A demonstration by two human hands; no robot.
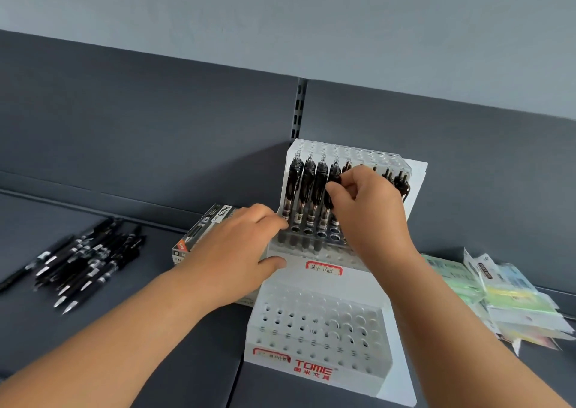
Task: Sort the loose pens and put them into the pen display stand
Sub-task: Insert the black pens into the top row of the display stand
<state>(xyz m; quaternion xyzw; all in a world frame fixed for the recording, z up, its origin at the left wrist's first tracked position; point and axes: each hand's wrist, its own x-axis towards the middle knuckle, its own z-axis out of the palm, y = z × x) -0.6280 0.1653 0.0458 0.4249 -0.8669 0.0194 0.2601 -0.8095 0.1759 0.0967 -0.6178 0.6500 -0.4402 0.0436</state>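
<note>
A white tiered pen display stand (321, 339) with rows of round holes stands on a dark grey shelf. Several black pens (307, 189) stand upright in its upper tier, more at the right (400, 180). My right hand (371, 211) pinches the top of a black pen (333, 183) standing in the upper tier. My left hand (237, 251) rests against the stand's left side, its fingers and thumb touching the stand's edge. A pile of loose black pens (84, 261) lies on the shelf at the left.
A pen box labelled HQ35 (202, 233) lies behind my left hand, beside the stand. A heap of pale green and yellow packets (498, 298) lies at the right. The shelf's back panel (156, 127) rises close behind the stand.
</note>
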